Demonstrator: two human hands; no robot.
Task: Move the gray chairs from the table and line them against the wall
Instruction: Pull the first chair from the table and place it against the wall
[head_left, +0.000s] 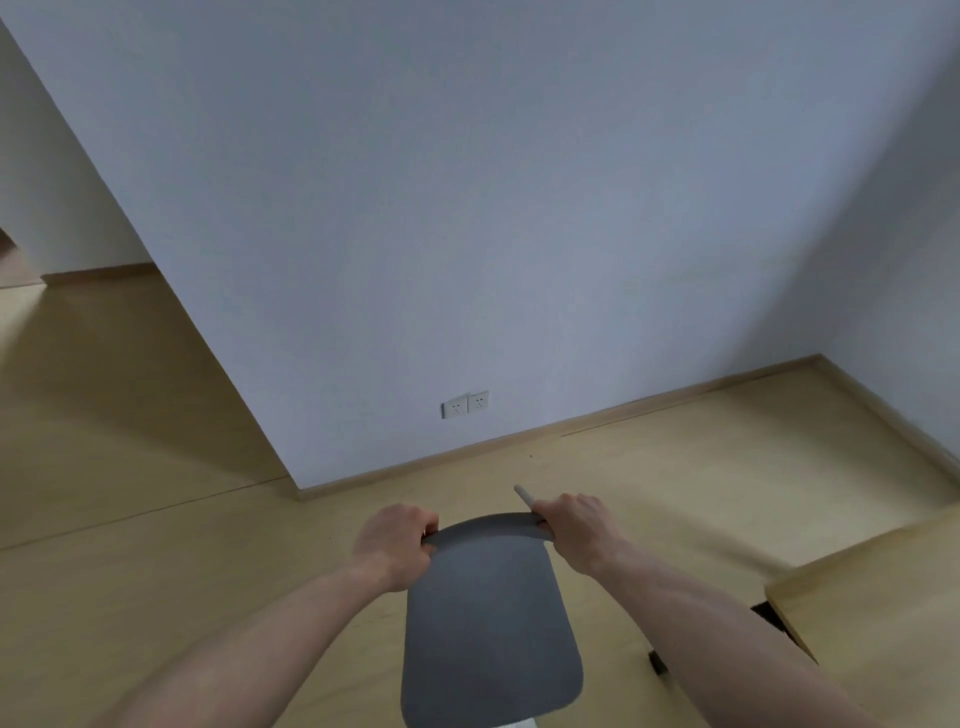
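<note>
A gray chair (488, 618) fills the lower middle of the view, its smooth gray shell facing me. My left hand (396, 540) grips the left end of its far curved edge. My right hand (574, 522) grips the right end of the same edge. One pale chair leg (523, 495) pokes out past my right hand toward the wall. The white wall (467, 234) stands a short way ahead, beyond a strip of wooden floor. The rest of the chair's legs are hidden below the shell.
A light wooden table (872, 587) juts in at the lower right, close to my right forearm. A double wall socket (465, 405) sits low on the wall. A wooden skirting board (623, 415) runs along the wall's base. The wall's corner (291, 478) opens to a passage on the left.
</note>
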